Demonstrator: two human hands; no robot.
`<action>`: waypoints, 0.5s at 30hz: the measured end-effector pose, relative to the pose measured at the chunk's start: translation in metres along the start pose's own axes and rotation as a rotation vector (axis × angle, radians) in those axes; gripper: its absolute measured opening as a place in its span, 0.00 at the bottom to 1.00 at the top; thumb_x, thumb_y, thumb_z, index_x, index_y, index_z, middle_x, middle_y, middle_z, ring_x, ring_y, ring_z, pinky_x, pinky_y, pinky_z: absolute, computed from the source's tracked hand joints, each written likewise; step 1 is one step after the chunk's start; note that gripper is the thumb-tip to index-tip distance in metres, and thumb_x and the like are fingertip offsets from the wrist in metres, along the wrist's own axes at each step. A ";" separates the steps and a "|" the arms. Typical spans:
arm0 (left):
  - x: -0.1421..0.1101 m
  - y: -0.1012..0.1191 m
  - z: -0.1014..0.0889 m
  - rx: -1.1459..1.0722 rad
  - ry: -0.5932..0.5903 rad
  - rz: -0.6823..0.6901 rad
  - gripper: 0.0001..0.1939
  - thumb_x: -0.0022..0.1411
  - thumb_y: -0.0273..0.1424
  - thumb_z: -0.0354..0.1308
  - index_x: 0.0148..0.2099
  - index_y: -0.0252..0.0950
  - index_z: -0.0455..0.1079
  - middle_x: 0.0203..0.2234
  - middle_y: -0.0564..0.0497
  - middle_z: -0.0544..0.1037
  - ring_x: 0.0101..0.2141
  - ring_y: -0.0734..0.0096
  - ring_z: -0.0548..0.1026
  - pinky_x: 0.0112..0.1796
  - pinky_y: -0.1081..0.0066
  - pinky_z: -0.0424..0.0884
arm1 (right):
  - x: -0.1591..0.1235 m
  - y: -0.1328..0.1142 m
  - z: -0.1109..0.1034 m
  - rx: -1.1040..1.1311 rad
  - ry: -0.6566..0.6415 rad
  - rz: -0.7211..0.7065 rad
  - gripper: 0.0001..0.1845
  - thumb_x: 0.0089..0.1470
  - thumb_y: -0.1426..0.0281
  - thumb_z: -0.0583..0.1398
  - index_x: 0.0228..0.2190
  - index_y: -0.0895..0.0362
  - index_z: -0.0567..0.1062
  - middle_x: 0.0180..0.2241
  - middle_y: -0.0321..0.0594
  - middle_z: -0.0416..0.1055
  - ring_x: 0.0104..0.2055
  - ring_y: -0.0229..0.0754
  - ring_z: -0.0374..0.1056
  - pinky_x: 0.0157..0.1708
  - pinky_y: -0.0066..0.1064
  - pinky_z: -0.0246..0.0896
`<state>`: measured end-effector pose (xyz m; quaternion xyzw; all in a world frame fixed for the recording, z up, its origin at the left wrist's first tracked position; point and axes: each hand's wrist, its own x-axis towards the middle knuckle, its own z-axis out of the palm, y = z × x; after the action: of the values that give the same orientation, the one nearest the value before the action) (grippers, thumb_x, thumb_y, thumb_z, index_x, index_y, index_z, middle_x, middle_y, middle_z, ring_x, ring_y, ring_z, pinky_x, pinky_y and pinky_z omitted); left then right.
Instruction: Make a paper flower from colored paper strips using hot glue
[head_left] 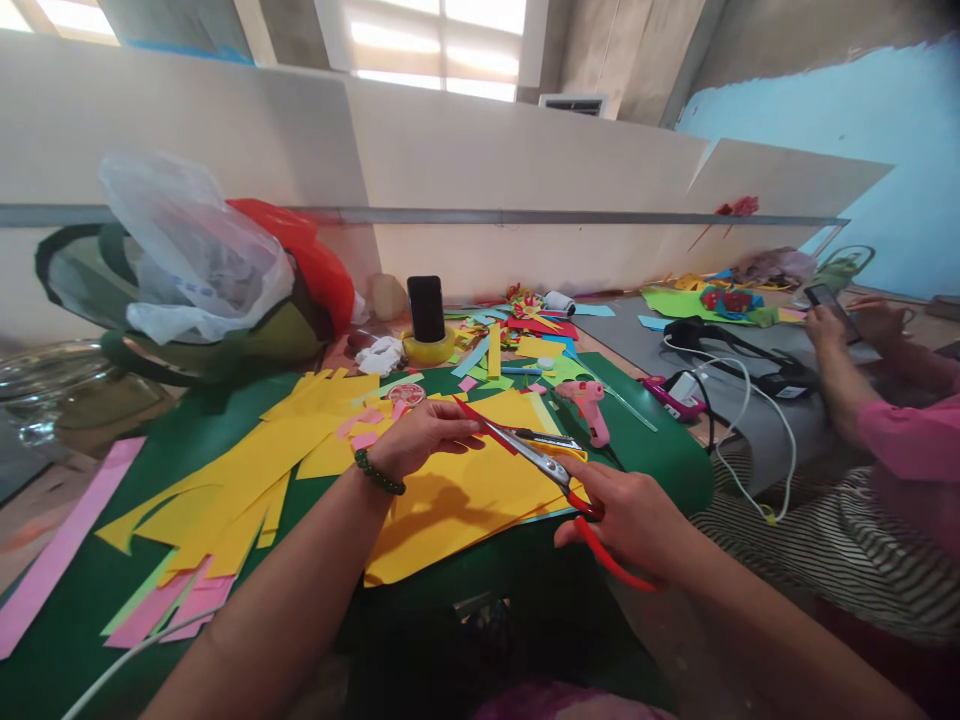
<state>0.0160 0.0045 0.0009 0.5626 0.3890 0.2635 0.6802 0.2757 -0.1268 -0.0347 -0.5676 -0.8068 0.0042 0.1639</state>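
Forearms [277, 570] nearest; red-handled scissors [551, 468] finger-gripped by right hand [637, 512], red paper [469, 409] apparently pinched by left hand [420, 436]; cutting likely underway, steadiness needed.

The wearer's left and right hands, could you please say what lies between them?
The head view shows red-handled metal scissors in the right hand and red paper at the left hand, above yellow paper.

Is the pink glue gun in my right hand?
No, your right hand holds red-handled scissors, while the pink glue gun rests beyond them.
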 end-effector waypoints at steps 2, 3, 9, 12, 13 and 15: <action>0.000 0.000 0.001 -0.001 0.003 0.002 0.18 0.38 0.39 0.76 0.30 0.35 0.78 0.29 0.47 0.82 0.34 0.64 0.80 0.36 0.71 0.70 | 0.000 -0.002 0.000 -0.022 0.007 -0.002 0.40 0.46 0.46 0.66 0.55 0.56 0.72 0.43 0.48 0.79 0.32 0.47 0.77 0.31 0.33 0.69; -0.001 0.001 0.001 0.000 0.000 0.001 0.18 0.38 0.39 0.76 0.30 0.35 0.78 0.29 0.47 0.82 0.34 0.64 0.80 0.36 0.71 0.70 | 0.001 -0.003 -0.001 -0.039 0.014 -0.004 0.40 0.46 0.46 0.67 0.54 0.56 0.72 0.44 0.49 0.79 0.33 0.47 0.77 0.31 0.33 0.68; -0.003 0.001 0.005 0.008 -0.025 0.000 0.16 0.37 0.37 0.75 0.30 0.36 0.79 0.28 0.49 0.82 0.33 0.66 0.80 0.36 0.72 0.71 | 0.007 -0.008 -0.001 -0.110 0.029 -0.022 0.40 0.46 0.46 0.66 0.54 0.55 0.72 0.47 0.49 0.78 0.37 0.51 0.78 0.31 0.34 0.69; -0.003 0.001 0.004 0.015 -0.017 0.006 0.15 0.38 0.36 0.75 0.30 0.36 0.79 0.29 0.48 0.82 0.34 0.66 0.80 0.35 0.72 0.70 | 0.008 -0.007 0.001 -0.105 0.044 -0.031 0.39 0.46 0.46 0.66 0.54 0.55 0.72 0.49 0.49 0.77 0.39 0.51 0.78 0.31 0.34 0.70; -0.003 0.001 0.004 0.017 -0.014 0.004 0.15 0.38 0.36 0.75 0.30 0.36 0.79 0.29 0.48 0.82 0.34 0.66 0.80 0.35 0.72 0.70 | 0.008 -0.007 0.001 -0.102 0.050 -0.035 0.39 0.47 0.46 0.66 0.54 0.55 0.72 0.49 0.49 0.77 0.39 0.51 0.78 0.32 0.34 0.70; -0.002 0.001 0.003 0.020 -0.009 0.000 0.15 0.39 0.36 0.75 0.29 0.35 0.78 0.28 0.48 0.82 0.34 0.65 0.80 0.36 0.71 0.70 | 0.008 -0.005 0.002 -0.096 0.057 -0.050 0.38 0.47 0.46 0.66 0.54 0.56 0.72 0.50 0.49 0.77 0.40 0.51 0.78 0.32 0.33 0.70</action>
<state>0.0175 0.0013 0.0021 0.5707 0.3887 0.2567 0.6763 0.2677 -0.1212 -0.0339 -0.5544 -0.8150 -0.0548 0.1597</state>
